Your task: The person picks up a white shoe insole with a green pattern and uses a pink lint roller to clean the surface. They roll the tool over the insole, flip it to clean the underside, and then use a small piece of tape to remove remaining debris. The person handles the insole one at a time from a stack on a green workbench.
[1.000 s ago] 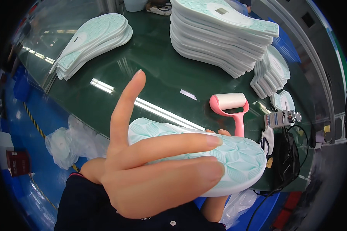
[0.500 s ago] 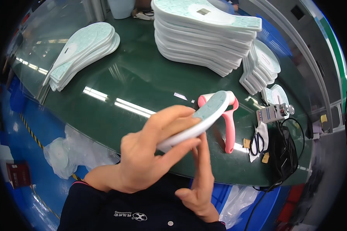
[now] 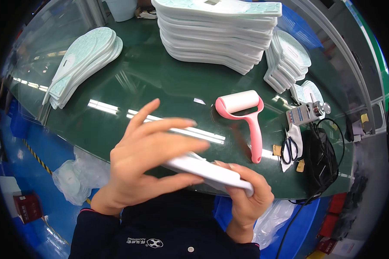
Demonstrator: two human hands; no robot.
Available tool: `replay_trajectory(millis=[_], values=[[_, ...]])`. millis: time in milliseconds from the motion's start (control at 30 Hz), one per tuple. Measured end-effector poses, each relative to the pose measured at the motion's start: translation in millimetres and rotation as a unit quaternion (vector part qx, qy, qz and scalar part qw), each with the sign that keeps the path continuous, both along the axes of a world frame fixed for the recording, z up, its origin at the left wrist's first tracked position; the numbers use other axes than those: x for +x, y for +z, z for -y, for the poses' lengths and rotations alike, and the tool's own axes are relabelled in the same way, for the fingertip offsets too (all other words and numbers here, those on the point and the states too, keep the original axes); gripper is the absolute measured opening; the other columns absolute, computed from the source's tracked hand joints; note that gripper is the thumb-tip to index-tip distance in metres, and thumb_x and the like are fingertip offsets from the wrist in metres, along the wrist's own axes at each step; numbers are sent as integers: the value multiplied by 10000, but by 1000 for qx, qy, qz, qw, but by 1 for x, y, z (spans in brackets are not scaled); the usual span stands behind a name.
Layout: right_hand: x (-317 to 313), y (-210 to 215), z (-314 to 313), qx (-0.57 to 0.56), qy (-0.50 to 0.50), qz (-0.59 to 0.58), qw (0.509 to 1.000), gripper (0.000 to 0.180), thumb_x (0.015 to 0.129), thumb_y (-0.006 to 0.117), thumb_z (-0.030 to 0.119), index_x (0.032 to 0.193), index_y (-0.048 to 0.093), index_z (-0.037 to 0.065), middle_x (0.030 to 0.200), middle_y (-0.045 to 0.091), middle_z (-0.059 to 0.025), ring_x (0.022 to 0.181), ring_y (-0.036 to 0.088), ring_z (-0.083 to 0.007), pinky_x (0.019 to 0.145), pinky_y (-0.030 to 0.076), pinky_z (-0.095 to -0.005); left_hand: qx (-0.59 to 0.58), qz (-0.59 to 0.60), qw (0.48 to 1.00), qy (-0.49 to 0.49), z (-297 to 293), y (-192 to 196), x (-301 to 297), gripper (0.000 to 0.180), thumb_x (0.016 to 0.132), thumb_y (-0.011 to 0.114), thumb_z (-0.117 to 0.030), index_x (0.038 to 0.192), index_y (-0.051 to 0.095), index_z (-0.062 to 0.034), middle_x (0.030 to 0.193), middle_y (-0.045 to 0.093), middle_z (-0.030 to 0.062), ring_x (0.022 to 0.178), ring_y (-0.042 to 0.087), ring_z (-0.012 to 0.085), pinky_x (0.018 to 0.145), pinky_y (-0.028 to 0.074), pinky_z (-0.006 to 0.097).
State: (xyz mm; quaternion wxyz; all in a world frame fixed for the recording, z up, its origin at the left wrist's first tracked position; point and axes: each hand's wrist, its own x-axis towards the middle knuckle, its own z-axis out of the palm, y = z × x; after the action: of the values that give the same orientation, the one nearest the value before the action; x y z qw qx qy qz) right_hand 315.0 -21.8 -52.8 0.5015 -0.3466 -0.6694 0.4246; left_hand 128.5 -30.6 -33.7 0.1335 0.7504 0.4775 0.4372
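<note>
My L hand (image 3: pixel 147 159) lies palm-down, fingers spread, over the white insole (image 3: pixel 212 172). R hand (image 3: pixel 246 196) cups it from below, grip closed on its end, w/ both held above the surface (image 3: pixel 160 82).

Left hand (image 3: pixel 149 162) and right hand (image 3: pixel 246 192) grip a white insole (image 3: pixel 212 172) edge-on; pink lint roller (image 3: pixel 245 116) lies on the green table (image 3: pixel 160 82).

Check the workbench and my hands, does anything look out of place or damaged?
Nothing stands out. Both hands hold one white insole edge-on, intact. The insole stacks sit orderly, and the pink lint roller lies flat on the green table.
</note>
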Motion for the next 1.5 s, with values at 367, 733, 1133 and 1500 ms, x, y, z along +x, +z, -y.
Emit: replay_trajectory(millis=[367, 733, 1133, 1500], values=[[0, 1, 4, 102, -24, -4, 994, 250, 811, 463, 162, 882, 551, -61, 803, 615, -156, 802, 597, -284, 769, 463, -367, -15, -17, 995, -93, 10, 13, -11, 278, 592, 711, -163, 847, 619, -101, 781, 613, -9, 834, 559, 161, 962, 170, 518], [149, -61, -59, 84, -412, 462, 781, 260, 736, 540, 21, 995, 522, 30, 881, 543, -86, 812, 522, -185, 709, 421, -279, 16, 62, 996, 56, 5, -3, 7, 200, 491, 703, -151, 663, 625, -84, 597, 604, 28, 678, 571, 183, 930, 266, 509], [151, -53, -74, 99, -295, 486, 817, 517, 692, 522, -38, 1186, 404, 57, 838, 491, -91, 705, 492, -178, 638, 411, -267, 7, -24, 999, -23, 8, 13, -4, 213, 553, 726, -163, 737, 634, -107, 685, 625, -1, 776, 585, 178, 937, 243, 506], [59, 18, -17, 94, -103, 165, 976, 408, 554, 602, -87, 945, 558, 20, 877, 498, -87, 767, 499, -158, 654, 399, -229, 42, -149, 987, -39, 15, 22, -13, 234, 617, 685, -186, 836, 615, -137, 750, 619, -63, 874, 563, 139, 912, 217, 594]])
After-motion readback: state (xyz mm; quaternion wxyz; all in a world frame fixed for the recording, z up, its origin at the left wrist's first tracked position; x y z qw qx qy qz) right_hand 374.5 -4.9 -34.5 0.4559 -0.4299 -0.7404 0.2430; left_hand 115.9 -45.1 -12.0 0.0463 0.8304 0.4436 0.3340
